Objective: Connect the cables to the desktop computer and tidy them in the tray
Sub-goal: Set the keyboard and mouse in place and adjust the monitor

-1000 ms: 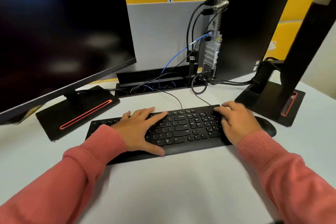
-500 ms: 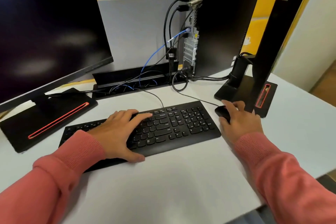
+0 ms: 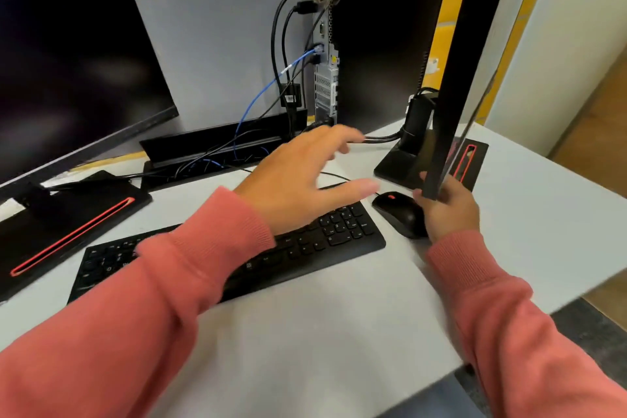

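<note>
Black desktop tower (image 3: 390,44) stands upright at the back of the white desk (image 3: 305,332), rear ports facing left w/ several cables plugged in: black ones (image 3: 276,44) near the top, a blue cable (image 3: 268,92) mid-height. They drop into the cable tray (image 3: 210,142) just left of the tower's foot, where blue & black loops lie tangled. Left hand (image 3: 302,176) is in the air over the keyboard (image 3: 244,254), fingers spread & straight, holding nothing, reaching toward the tower's base. Right hand (image 3: 448,210) is at the lower corner of the right monitor (image 3: 468,78), fingers partly hidden behind the edge; can't tell if it grips. Mouse (image 3: 400,214) lies just left of that hand, beside the keyboard. Left monitor (image 3: 68,44) is dark, on its red-striped base (image 3: 68,234).
</note>
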